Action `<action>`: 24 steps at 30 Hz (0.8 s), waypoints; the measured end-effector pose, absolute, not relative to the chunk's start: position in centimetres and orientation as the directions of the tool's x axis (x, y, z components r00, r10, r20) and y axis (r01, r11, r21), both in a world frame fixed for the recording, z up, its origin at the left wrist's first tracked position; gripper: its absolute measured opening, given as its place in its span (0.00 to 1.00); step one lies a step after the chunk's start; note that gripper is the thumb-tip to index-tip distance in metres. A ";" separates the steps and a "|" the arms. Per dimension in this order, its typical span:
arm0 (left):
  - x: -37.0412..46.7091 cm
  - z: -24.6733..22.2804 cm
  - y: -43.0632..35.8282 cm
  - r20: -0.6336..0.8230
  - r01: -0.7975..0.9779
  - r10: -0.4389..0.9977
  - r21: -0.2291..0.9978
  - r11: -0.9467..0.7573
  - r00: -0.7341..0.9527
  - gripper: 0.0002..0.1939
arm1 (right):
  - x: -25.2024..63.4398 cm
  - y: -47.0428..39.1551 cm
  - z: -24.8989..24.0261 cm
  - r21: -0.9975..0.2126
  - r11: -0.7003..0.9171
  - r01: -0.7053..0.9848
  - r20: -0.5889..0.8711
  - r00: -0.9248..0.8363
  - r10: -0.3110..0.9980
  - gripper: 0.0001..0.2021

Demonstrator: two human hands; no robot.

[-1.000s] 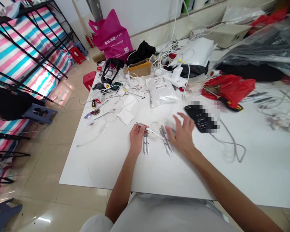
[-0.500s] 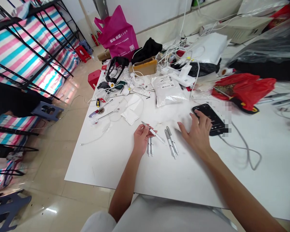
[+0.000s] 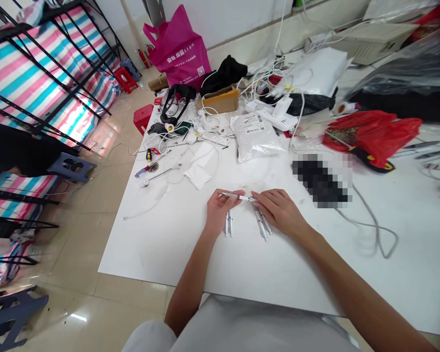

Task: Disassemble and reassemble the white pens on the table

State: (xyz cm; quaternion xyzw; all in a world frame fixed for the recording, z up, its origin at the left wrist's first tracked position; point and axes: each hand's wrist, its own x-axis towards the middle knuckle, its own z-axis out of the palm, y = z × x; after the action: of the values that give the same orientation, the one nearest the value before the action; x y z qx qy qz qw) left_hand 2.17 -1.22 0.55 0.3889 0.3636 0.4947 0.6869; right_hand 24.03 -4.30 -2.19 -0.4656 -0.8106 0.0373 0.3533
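A white and grey pen (image 3: 238, 196) lies nearly level between my two hands, above the white table (image 3: 161, 254). My left hand (image 3: 218, 211) pinches its grey end. At the other end, the fingertips of my right hand (image 3: 280, 210) close on the white tip. Below my left hand, two pens (image 3: 229, 226) lie side by side, their upper parts hidden by the fingers. Two more pens (image 3: 262, 226) rest under my right hand, which covers their grey ends.
A blurred-out phone (image 3: 319, 181) with a grey cable lies to the right. Farther back are a white plastic parcel (image 3: 256, 137), a red bag (image 3: 377, 132), tangled cables and a magenta bag (image 3: 179, 54). Screwdrivers (image 3: 143, 171) lie at the left edge.
My right hand has come left from the phone to the pen's end and closed on it. The pen, held in my left hand, has turned from slanting to nearly level.
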 end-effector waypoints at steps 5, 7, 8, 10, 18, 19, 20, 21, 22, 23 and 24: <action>2.1 -0.2 -1.0 -0.124 -0.332 0.974 0.925 0.182 0.187 0.19 | 23.6 -4.4 -2.1 -0.407 0.534 0.741 0.557 -0.263 0.788 0.12; 2.1 -0.4 -0.9 -0.123 -0.314 0.981 0.935 0.166 0.152 0.17 | 23.4 -4.5 -2.1 -0.411 0.531 0.741 0.566 -0.250 0.786 0.11; 2.1 -0.5 -0.9 -0.120 -0.308 0.983 0.938 0.157 0.138 0.16 | 23.3 -4.6 -2.2 -0.409 0.533 0.741 0.575 -0.245 0.781 0.11; 2.1 -0.5 -0.9 -0.105 -0.296 0.987 0.945 0.137 0.121 0.16 | 23.1 -4.6 -2.3 -0.409 0.530 0.743 0.586 -0.231 0.776 0.11; 2.1 -0.3 -1.1 -0.061 -0.281 0.989 0.955 0.098 0.137 0.13 | 23.1 -4.8 -2.0 -0.457 0.503 0.734 0.551 -0.210 0.807 0.12; 2.1 -0.3 -1.1 -0.049 -0.288 0.986 0.953 0.094 0.159 0.14 | 23.1 -4.9 -1.9 -0.463 0.502 0.731 0.546 -0.211 0.811 0.13; 2.1 -0.2 -1.1 -0.035 -0.294 0.982 0.952 0.089 0.183 0.17 | 23.1 -4.9 -1.9 -0.466 0.501 0.729 0.540 -0.214 0.814 0.13; 2.1 -0.1 -1.2 -0.022 -0.296 0.978 0.951 0.084 0.206 0.19 | 23.1 -5.0 -1.9 -0.467 0.500 0.729 0.533 -0.219 0.817 0.13; 2.0 -0.1 -1.2 -0.013 -0.294 0.975 0.952 0.079 0.221 0.19 | 23.1 -5.0 -1.9 -0.464 0.503 0.729 0.528 -0.228 0.818 0.13; 2.0 -0.1 -1.2 -0.009 -0.290 0.974 0.954 0.076 0.226 0.18 | 23.1 -5.0 -1.9 -0.457 0.509 0.729 0.524 -0.241 0.817 0.14; 1.9 -0.1 -1.2 -0.012 -0.286 0.975 0.955 0.076 0.221 0.16 | 23.1 -5.1 -2.0 -0.448 0.517 0.729 0.524 -0.255 0.813 0.15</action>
State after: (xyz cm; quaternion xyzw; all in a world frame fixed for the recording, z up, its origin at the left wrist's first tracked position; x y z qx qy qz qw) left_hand 1.94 -1.21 -0.14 0.4608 0.3741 0.4997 0.6309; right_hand 23.10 -5.05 -1.98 -0.4880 -0.7900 0.0569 0.3668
